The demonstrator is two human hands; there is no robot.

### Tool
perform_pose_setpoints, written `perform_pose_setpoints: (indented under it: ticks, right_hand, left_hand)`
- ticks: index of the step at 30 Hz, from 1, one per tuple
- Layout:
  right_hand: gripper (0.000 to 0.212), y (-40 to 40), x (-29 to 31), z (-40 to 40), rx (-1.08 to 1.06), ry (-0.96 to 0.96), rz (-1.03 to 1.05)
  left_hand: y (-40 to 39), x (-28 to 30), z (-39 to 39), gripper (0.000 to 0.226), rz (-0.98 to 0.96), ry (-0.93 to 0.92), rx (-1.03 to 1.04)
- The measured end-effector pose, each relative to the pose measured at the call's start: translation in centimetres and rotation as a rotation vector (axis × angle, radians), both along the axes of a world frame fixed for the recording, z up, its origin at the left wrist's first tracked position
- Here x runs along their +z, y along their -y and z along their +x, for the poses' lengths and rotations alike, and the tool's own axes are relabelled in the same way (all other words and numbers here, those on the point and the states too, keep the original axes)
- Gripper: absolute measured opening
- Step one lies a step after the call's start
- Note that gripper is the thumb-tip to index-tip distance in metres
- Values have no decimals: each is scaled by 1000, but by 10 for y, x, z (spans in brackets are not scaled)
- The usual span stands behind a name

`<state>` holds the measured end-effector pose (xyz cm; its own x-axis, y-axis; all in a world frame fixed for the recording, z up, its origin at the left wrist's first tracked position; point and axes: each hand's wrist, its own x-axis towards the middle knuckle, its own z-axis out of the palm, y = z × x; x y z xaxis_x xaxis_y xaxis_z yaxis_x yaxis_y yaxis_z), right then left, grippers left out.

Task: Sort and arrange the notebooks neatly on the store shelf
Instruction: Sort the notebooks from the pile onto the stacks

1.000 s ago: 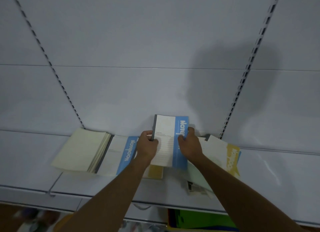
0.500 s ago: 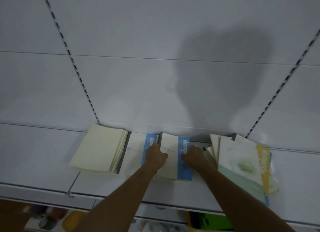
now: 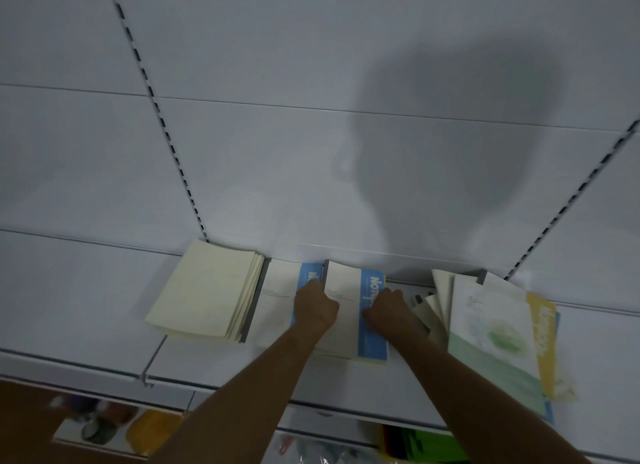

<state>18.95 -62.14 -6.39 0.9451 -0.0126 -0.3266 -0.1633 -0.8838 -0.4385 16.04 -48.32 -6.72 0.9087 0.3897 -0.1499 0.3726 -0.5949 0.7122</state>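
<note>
Two hands sit on one blue-and-white notebook [image 3: 356, 311] in my head view, the only camera I have. My left hand [image 3: 316, 307] is curled at the notebook's left edge, gripping it with the knuckles up. My right hand [image 3: 389, 309] is curled over the blue band along its right edge, fingers bent down onto the cover and holding it. The notebook lies flat on the white shelf [image 3: 86, 290], its far end close to the back panel [image 3: 277, 152].

Just to the left of my left hand, partly under it, lies a second blue-and-white notebook [image 3: 280, 297]. Further left of that, touching its spine side, is a cream stack [image 3: 211, 290], slightly fanned and turned at an angle.

Right of my right hand I see a loose fan of notebooks [image 3: 441, 297], and over them a green-and-white notebook [image 3: 491, 339] with a yellow band [image 3: 543, 342] along its right side. This pile is skewed and reaches the shelf's front lip.

Below my forearms, a lower level shows a yellow object [image 3: 149, 429] and something green [image 3: 426, 443], both too blurred for me to name.
</note>
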Motion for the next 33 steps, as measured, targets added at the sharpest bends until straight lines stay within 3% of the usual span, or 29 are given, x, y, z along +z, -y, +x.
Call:
perform_pose_setpoints:
  ticks: [5,9,15,17,20,25,28,33]
  right_hand:
    - [38,-4,4,1,29,-6,-7]
    - [49,-10,5,0,7,-13,-36]
    - [47,-23,7,2,36,150,-147]
    - [44,-29,8,3,57,174,-143]
    - [39,-36,7,2,97,176,-170]
    - [35,-36,6,1,137,160,-193]
    - [35,-29,6,1,137,162,-191]
    - [35,-17,7,-3,120,181,-177]
  left_hand:
    - [-3,7,-1,28,-102,53,90]
    - [-12,11,5,43,-188,-70,119]
    - [-52,18,5,14,-211,-102,140]
    - [-67,17,2,11,-161,-119,157]
    - [-81,11,1,40,-42,-150,193]
    - [-76,6,-6,59,402,-76,227]
    - [-77,7,-7,52,255,-166,201]
    - [-67,-3,-6,36,490,-179,290]
